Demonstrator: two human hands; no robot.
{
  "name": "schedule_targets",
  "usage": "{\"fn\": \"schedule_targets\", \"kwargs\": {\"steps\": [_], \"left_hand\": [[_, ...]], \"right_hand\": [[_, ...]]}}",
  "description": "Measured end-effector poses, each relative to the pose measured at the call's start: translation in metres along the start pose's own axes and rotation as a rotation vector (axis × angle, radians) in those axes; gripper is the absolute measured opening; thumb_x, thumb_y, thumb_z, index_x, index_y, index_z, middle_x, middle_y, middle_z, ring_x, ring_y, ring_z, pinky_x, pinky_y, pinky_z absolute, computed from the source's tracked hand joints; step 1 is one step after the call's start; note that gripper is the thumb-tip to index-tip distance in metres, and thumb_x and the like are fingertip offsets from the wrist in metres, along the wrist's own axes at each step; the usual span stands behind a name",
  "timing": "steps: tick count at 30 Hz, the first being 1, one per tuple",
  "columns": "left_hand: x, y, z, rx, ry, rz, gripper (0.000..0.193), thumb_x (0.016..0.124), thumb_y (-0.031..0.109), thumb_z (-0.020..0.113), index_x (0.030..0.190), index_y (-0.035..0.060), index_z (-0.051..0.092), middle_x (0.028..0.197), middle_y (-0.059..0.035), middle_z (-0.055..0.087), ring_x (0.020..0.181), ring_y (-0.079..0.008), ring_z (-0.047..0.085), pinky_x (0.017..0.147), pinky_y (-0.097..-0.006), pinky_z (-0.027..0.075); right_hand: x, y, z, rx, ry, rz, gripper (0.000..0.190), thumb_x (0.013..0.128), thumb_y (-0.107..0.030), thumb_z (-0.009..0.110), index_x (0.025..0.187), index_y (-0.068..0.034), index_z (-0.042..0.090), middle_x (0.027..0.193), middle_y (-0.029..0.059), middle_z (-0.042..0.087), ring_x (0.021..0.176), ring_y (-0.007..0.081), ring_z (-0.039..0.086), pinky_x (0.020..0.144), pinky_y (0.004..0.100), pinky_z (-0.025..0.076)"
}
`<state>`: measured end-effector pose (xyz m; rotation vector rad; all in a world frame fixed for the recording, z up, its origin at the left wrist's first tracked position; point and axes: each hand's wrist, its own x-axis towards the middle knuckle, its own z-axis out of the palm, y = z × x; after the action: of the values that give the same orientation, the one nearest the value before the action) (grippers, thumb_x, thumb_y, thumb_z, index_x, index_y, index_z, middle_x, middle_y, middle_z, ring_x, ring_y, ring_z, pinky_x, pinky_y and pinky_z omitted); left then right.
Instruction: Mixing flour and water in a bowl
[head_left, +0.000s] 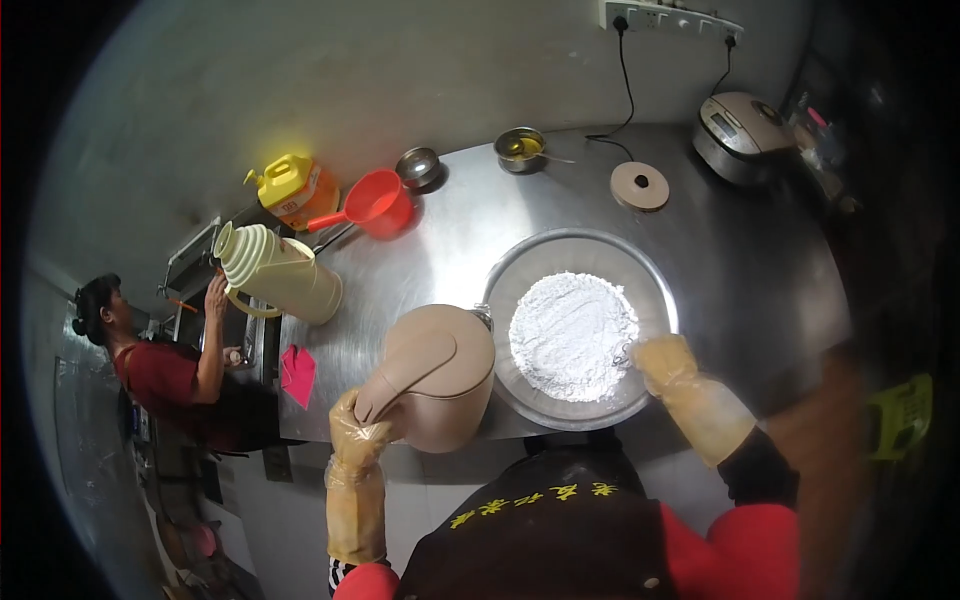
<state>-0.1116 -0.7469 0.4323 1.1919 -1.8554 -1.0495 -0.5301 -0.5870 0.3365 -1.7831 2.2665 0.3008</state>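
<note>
Gloved, my left hand (361, 431) grips the handle of a beige electric kettle (431, 360), which is held beside the left rim of a large metal basin (664, 281). White flour-like powder (570, 337) lies heaped in the basin. At the basin's right side is my right hand (664, 364), in a yellowish rubber glove with a clear plastic one over it. Its fingertips are over the powder's edge, by what looks like thin wire loops; what it holds is hard to tell. The kettle's round power base (640, 186) sits behind the basin, its cord running to the wall.
On the steel table (750, 300) stand a cream thermos flask (289, 277), a red dipper (379, 204), a small metal bowl (418, 167), a pot with yellow liquid (520, 148) and a rice cooker (739, 139). A yellow-capped jug (296, 191) and a pink cloth (298, 375) are at left, near another person (172, 367).
</note>
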Motion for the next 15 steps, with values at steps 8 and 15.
{"fn": "schedule_targets", "kwargs": {"steps": [8, 15], "left_hand": [[0.033, 0.020, 0.007, 0.152, -0.188, 0.077, 0.025, 0.072, 0.013, 0.079, 0.090, -0.0001, 0.066, 0.078, -0.0029, 0.066, 0.073, -0.0091, 0.060, 0.063, -0.0271, 0.050], [0.062, 0.051, 0.024, 0.206, -0.381, 0.014, 0.027, 0.073, 0.018, 0.077, 0.091, 0.0010, 0.067, 0.080, -0.0074, 0.067, 0.076, -0.0121, 0.062, 0.068, -0.0303, 0.051]], "right_hand": [[-0.023, 0.000, -0.017, -0.034, 0.091, 0.000, 0.016, 0.080, -0.009, 0.059, 0.094, -0.011, 0.066, 0.085, 0.0136, 0.069, 0.083, 0.0335, 0.069, 0.073, 0.0448, 0.054], [-0.031, -0.002, -0.007, 0.477, 0.188, 0.054, 0.026, 0.085, -0.010, 0.053, 0.109, -0.007, 0.062, 0.095, 0.0208, 0.066, 0.091, 0.0403, 0.064, 0.081, 0.0458, 0.051]]}}
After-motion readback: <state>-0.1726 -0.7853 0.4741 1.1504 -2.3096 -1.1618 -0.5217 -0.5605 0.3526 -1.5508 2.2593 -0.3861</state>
